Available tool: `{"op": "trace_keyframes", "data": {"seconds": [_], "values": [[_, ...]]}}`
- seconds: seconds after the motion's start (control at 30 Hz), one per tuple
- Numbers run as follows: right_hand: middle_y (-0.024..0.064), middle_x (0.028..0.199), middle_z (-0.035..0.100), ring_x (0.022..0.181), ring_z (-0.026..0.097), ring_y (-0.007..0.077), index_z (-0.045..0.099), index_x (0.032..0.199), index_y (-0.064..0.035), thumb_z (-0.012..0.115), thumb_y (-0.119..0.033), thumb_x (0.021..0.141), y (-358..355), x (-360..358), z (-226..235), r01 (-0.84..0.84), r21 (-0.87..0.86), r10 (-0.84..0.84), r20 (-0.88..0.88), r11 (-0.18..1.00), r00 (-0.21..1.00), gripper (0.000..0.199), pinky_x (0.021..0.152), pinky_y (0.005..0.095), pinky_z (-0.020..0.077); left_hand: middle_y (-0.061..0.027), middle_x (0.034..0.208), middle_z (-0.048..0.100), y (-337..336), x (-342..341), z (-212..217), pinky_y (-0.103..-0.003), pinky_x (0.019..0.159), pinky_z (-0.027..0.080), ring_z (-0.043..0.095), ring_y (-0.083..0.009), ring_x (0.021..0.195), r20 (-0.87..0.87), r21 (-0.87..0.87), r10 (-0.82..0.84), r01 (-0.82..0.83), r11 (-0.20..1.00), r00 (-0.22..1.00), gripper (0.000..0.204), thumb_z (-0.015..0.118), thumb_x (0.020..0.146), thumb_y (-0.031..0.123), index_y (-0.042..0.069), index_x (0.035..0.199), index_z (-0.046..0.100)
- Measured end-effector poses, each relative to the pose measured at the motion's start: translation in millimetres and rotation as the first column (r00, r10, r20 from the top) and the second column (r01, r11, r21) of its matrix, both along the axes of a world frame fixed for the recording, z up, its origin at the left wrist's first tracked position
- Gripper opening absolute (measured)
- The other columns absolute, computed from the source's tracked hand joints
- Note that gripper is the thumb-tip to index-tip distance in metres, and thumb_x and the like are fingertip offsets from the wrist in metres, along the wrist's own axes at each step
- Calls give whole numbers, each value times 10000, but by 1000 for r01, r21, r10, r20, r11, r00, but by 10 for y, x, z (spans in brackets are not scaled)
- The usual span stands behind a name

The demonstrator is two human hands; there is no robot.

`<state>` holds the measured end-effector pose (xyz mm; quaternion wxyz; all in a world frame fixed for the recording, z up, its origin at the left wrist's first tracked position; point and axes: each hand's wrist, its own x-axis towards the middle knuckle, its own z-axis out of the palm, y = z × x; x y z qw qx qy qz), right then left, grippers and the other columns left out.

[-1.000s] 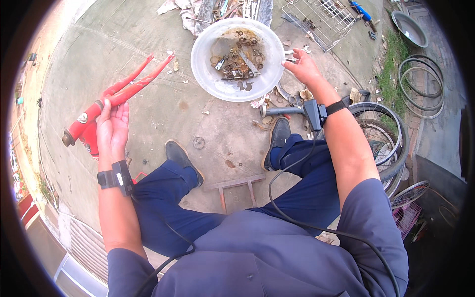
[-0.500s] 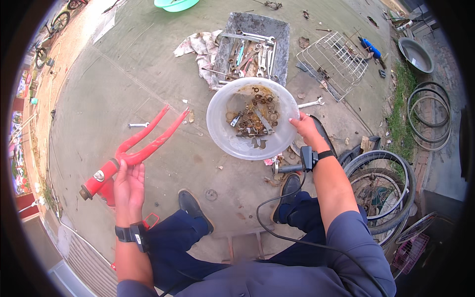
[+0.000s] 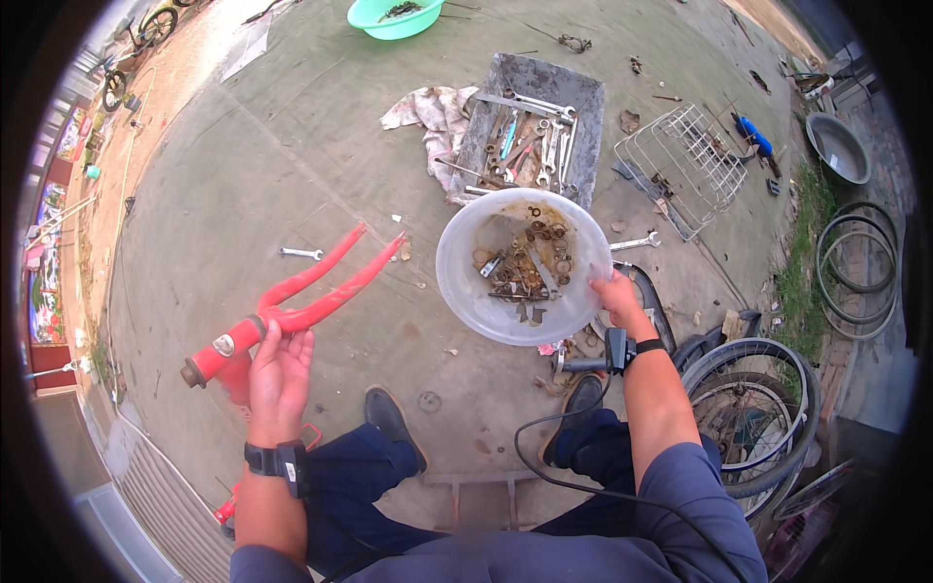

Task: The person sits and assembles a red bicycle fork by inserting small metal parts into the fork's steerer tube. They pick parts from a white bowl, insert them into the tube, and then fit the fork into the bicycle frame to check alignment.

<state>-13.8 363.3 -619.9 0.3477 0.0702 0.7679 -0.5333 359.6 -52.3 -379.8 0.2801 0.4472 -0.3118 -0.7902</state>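
My right hand [image 3: 620, 297] grips the right rim of a translucent white plastic basin [image 3: 465, 301]. Brownish liquid and a heap of small metal parts [image 3: 535, 255] lie in the basin, with a flat metal piece among them. On the left, my left hand [image 3: 280, 367] is palm up with its fingers stretched out. Its fingertips are against the red bicycle fork [image 3: 326, 309], whose two prongs point up and to the right. More red tubing shows below the fork, partly hidden by my hand.
Beyond the basin stands a grey metal tray [image 3: 585, 105] of wrenches, beside a stained rag [image 3: 432, 109]. Loose wrenches [image 3: 301, 254] lie on the concrete. A wire basket [image 3: 680, 160] stands at the right, with bicycle wheels [image 3: 743, 408] nearer me. A green basin [image 3: 394, 27] is at the far edge.
The whole scene has shifted right and down in the picture as my head moved. My right hand still holds the basin, and my left hand stays by the red fork.
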Motion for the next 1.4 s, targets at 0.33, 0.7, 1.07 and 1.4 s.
{"op": "trace_keyframes", "data": {"seconds": [0.33, 0.7, 1.07, 1.4], "values": [[53, 1047, 730, 848, 690, 157, 681, 1280, -61, 696, -42, 895, -1, 347, -81, -209, 113, 208, 19, 971, 978, 386, 728, 331, 556, -72, 1273, 653, -16, 10, -5, -381, 1042, 520, 631, -200, 1194, -17, 5, -9, 9, 1000, 1000, 334, 648, 1042, 225, 75, 1333, 583], [87, 973, 761, 816, 706, 194, 740, 1212, -53, 723, -105, 834, -344, 1315, -47, -429, 59, 410, 198, 902, 890, 382, 762, 357, 561, -81, 1282, 665, -100, 28, -48, -369, 1090, 494, 625, -200, 1223, 10, -15, -24, 24, 1000, 1000, 351, 623, 1057, 219, 50, 1359, 569], [84, 895, 744, 756, 683, 181, 746, 1204, -70, 708, -117, 807, -364, 1296, -134, -376, 35, 360, 215, 926, 908, 403, 693, 349, 547, -95, 1336, 646, -197, 82, -113, -377, 1133, 472, 608, -207, 1263, 19, -29, -21, 21, 999, 1000, 349, 629, 1050, 203, 38, 1355, 587], [96, 1015, 750, 834, 712, 210, 714, 1208, -25, 707, -61, 848, -298, 702, 205, -119, -43, 125, 198, 992, 972, 362, 766, 374, 568, -155, 1390, 613, -394, 170, -190, -419, 1161, 477, 586, -270, 1314, -38, -19, -27, 26, 999, 999, 376, 612, 1045, 107, -32, 1387, 544]]}}
